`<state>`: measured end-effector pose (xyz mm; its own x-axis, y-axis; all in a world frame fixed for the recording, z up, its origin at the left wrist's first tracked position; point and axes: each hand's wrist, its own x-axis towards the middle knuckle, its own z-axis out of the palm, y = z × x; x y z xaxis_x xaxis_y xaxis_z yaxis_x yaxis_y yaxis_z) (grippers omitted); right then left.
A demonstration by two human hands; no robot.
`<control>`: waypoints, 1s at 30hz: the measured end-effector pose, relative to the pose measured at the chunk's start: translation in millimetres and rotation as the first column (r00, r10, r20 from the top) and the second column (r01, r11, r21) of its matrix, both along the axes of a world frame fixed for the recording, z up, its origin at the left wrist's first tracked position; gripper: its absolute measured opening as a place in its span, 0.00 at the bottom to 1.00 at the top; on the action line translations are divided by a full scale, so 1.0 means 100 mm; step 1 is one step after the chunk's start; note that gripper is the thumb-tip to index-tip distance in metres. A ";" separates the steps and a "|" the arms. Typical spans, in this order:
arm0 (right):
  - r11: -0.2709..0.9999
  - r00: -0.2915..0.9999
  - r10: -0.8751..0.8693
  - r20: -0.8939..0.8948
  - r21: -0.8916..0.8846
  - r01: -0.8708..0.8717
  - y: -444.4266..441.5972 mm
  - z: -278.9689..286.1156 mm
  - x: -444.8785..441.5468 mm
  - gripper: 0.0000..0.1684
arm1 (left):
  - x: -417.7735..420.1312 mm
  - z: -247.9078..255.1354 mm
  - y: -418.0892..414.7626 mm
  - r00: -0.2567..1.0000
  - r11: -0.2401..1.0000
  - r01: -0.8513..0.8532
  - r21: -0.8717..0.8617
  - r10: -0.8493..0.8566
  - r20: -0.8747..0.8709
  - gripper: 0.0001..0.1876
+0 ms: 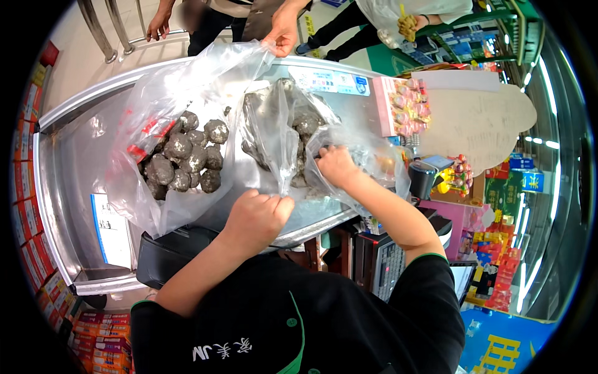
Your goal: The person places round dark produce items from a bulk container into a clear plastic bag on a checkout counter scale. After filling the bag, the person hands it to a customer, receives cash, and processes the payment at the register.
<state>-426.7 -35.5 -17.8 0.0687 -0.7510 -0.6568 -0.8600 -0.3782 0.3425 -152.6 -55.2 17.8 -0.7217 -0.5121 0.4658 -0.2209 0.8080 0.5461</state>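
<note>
My left hand (259, 217) is a fist closed on the gathered edge of a clear plastic bag (275, 126) at the counter's near side. Dark, mud-coated round eggs (307, 122) lie in and behind that bag. My right hand (335, 164) is at the mouth of another thin clear bag (378, 154), fingers bent; what its fingertips touch is hidden. Left of my hands, an open plastic bag (126, 187) with red print holds several coated eggs (178, 146). Another person's hand (283, 32) pinches the top of this bag from across the counter.
The metal counter (74, 159) has a raised rim. Price sheets (110, 229) lie at its left, a lollipop display (406, 105) and a black scanner (423, 176) at its right. A dark device (173, 252) sits by my left forearm. People stand across the counter, one holding a bag (387, 21).
</note>
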 end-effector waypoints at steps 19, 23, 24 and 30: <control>0.950 0.952 0.303 -0.046 0.097 -0.298 0.38 -0.29 0.08 0.11 | -0.09 -0.12 0.08 0.998 0.998 0.056 -0.037 -0.056 -0.012 0.05; 0.979 0.979 0.200 0.044 0.022 -0.201 0.27 -0.22 -0.03 0.10 | -0.07 -0.13 0.08 0.997 0.998 0.045 -0.035 -0.047 -0.059 0.05; 0.988 0.985 0.154 0.080 -0.018 -0.153 0.21 -0.17 -0.09 0.10 | -0.06 -0.12 0.07 0.997 0.998 0.040 -0.039 -0.043 -0.064 0.05; 0.936 0.794 -0.346 0.500 0.130 0.326 -0.41 0.70 -0.20 0.30 | -0.03 -0.09 0.08 0.996 0.999 0.038 -0.029 -0.040 -0.085 0.05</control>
